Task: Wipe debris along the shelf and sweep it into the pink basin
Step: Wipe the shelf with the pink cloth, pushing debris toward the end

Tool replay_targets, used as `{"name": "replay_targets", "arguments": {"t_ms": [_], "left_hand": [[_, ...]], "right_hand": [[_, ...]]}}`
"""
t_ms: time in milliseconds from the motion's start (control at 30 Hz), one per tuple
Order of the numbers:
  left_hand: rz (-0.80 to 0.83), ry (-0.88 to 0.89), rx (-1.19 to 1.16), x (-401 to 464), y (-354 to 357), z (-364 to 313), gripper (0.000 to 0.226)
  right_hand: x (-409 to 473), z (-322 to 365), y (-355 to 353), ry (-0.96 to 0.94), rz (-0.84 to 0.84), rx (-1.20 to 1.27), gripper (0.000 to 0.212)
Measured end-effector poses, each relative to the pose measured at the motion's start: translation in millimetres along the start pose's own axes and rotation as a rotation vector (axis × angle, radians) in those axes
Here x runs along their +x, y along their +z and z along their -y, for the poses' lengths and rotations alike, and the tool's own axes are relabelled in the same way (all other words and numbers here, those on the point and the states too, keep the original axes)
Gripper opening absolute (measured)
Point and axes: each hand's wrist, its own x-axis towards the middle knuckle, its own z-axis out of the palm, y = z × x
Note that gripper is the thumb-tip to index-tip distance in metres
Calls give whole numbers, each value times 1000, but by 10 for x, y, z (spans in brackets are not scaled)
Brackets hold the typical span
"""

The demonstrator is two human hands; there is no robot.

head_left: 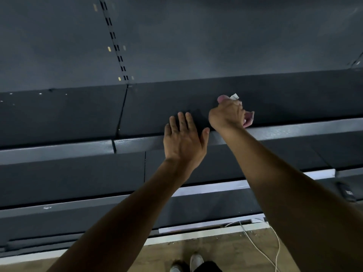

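Dark grey painted metal shelf (78,114) across the frame, paler front lip running below it. Left hand (183,138) flat on the shelf near the front edge, fingers straight and together, thumb spread to the side, holding nothing. Right hand (230,112) just beside it, further back on the same shelf, fingers curled, pinching a small white scrap of debris (234,96) at the fingertips. Slotted upright rail (115,46) on the back panel above. Lower shelves stepping down toward a brown floor (216,250), white cable (261,250) trailing across it. Pink basin out of view.
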Motion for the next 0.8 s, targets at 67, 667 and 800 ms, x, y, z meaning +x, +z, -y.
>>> {"name": "replay_targets", "arguments": {"t_ms": [67, 667, 800], "left_hand": [[6, 5, -13, 3, 10, 13, 77], [-100, -91, 30, -31, -43, 596, 83], [-100, -118, 45, -26, -90, 782, 77]], "right_hand": [[-107, 90, 44, 0, -5, 132, 65], [245, -282, -473, 3, -107, 602, 49], [225, -394, -633, -92, -119, 420, 43]]}}
